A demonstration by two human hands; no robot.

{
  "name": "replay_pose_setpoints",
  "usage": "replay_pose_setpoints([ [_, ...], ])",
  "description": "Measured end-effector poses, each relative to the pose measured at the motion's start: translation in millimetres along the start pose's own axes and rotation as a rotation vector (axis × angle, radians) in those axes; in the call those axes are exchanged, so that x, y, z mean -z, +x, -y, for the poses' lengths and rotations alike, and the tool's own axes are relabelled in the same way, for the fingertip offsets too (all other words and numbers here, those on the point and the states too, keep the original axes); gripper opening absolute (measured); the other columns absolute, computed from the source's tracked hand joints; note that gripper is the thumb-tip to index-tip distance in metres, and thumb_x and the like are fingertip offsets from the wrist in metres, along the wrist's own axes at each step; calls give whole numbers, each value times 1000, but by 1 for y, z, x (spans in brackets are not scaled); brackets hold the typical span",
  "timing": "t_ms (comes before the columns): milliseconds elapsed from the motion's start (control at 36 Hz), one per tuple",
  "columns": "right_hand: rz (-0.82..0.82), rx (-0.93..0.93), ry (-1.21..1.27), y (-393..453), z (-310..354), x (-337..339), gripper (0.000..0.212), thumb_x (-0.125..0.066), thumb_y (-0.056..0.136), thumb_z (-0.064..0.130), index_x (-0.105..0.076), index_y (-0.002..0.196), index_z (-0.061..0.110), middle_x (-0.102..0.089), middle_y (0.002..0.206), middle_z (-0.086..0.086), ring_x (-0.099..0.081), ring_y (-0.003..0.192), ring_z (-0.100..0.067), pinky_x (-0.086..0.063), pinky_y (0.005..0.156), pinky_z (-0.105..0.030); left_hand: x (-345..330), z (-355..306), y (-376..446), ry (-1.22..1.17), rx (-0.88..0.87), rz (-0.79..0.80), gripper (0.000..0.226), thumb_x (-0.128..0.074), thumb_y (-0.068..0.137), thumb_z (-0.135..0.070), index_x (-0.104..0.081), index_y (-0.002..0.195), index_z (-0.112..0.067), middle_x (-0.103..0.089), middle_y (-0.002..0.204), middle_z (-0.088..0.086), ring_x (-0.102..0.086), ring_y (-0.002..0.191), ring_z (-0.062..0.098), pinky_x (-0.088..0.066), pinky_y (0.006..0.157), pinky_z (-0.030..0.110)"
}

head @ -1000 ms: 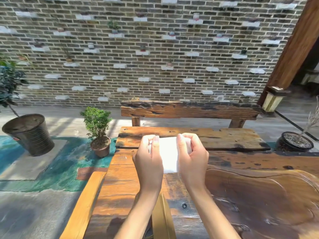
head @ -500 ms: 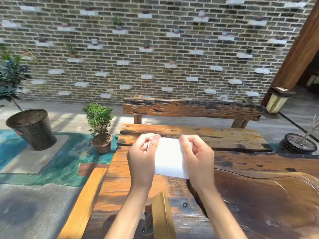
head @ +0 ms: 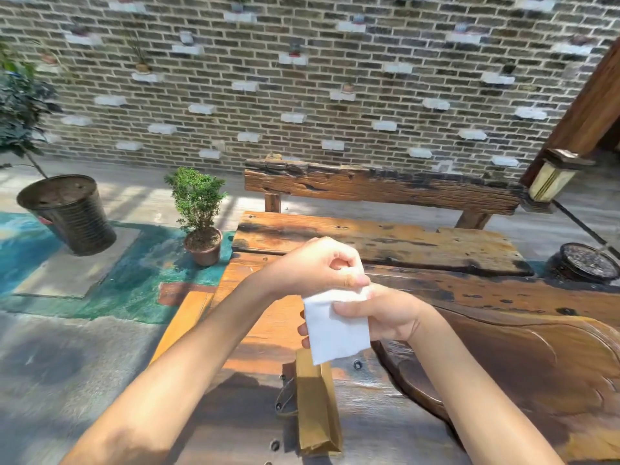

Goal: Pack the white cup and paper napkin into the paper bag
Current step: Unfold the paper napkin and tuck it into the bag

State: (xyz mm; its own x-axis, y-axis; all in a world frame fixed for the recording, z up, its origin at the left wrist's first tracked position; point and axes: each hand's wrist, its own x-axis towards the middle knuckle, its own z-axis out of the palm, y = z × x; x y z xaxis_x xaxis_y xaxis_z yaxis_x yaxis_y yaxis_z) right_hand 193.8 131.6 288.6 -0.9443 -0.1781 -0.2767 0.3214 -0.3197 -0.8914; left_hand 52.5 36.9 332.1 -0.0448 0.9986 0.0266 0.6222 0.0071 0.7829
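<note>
Both hands hold the white paper napkin (head: 337,333) in the air above the wooden table (head: 268,330). The left hand (head: 322,266) pinches its top edge between thumb and fingertips; the right hand (head: 382,315) is closed around its side. The brown paper bag (head: 317,407) lies just beneath on the table.

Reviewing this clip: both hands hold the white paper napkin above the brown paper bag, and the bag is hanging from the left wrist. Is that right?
Not quite. The paper bag is not hanging from a wrist; it rests on the wooden table, as the head view shows. The rest holds: the left hand and the right hand both hold the white paper napkin above the bag.
</note>
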Motion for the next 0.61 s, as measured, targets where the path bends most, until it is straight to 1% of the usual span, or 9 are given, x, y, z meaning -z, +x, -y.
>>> replay_pose_setpoints([
  [56, 7, 19, 25, 2, -4, 1, 43, -52, 93, 8, -47, 136, 3, -60, 127, -22, -55, 122, -43, -31, 111, -66, 1, 3, 1, -61, 7, -40, 22, -62, 89, -39, -72, 86, -20, -67, 74, -6, -55, 67, 4, -48, 66, 34],
  [139, -27, 5, 81, 1, -11, 9, 47, -54, 95, 7, -42, 140, 7, -58, 129, -22, -52, 126, -44, -26, 114, -67, 0, 16, 1, -280, 56, -158, 31, -49, 98, -38, -70, 99, -15, -68, 75, -5, -55, 61, 2, -44, 56, 21],
  [194, -41, -3, 131, -1, -18, 15, 46, -53, 96, 8, -41, 140, 10, -59, 131, -24, -55, 125, -43, -37, 111, -61, -2, 34, -2, -465, 108, -259, 37, -42, 99, -41, -67, 97, -14, -72, 75, 1, -56, 60, 10, -42, 55, 23],
  [278, -126, -8, 207, -2, -29, 20, 40, -50, 97, 6, -47, 137, 8, -61, 129, -23, -62, 118, -37, -56, 94, -44, -16, 74, -11, -649, 246, -405, 43, -41, 100, -43, -66, 97, -8, -73, 75, 5, -62, 58, 14, -46, 49, 22],
  [389, -317, -23, 266, 2, -54, 30, 27, -56, 93, 0, -69, 117, 6, -71, 115, -18, -73, 100, -28, -61, 77, -34, -54, 134, -35, -766, 501, -467, 46, -38, 102, -39, -61, 106, 0, -73, 77, 9, -66, 57, 16, -50, 49, 19],
  [444, -418, -56, 249, 6, -70, 40, 24, -67, 87, 2, -74, 111, 4, -72, 116, -20, -74, 96, -27, -62, 77, -34, -78, 161, -49, -806, 606, -480, 46, -37, 103, -35, -60, 109, 5, -72, 87, 18, -67, 60, 19, -52, 53, 21],
  [500, -475, -95, 266, 12, -87, 50, 30, -66, 89, 1, -69, 118, -3, -69, 120, -23, -73, 97, -28, -62, 78, -35, -104, 186, -64, -837, 692, -495, 48, -38, 103, -33, -60, 111, 9, -72, 98, 25, -70, 75, 29, -56, 65, 27],
  [556, -516, -130, 317, 18, -105, 59, 33, -61, 91, -3, -63, 123, -10, -70, 119, -24, -74, 96, -28, -62, 76, -34, -128, 207, -78, -866, 754, -502, 46, -39, 103, -33, -61, 112, 7, -74, 101, 22, -71, 90, 35, -56, 79, 34],
  [611, -546, -160, 348, 24, -121, 68, 32, -59, 92, -5, -62, 123, -13, -71, 115, -23, -75, 94, -27, -61, 73, -32, -149, 225, -87, -906, 822, -478, 43, -39, 103, -31, -62, 115, 4, -74, 103, 18, -71, 98, 32, -56, 85, 34],
])
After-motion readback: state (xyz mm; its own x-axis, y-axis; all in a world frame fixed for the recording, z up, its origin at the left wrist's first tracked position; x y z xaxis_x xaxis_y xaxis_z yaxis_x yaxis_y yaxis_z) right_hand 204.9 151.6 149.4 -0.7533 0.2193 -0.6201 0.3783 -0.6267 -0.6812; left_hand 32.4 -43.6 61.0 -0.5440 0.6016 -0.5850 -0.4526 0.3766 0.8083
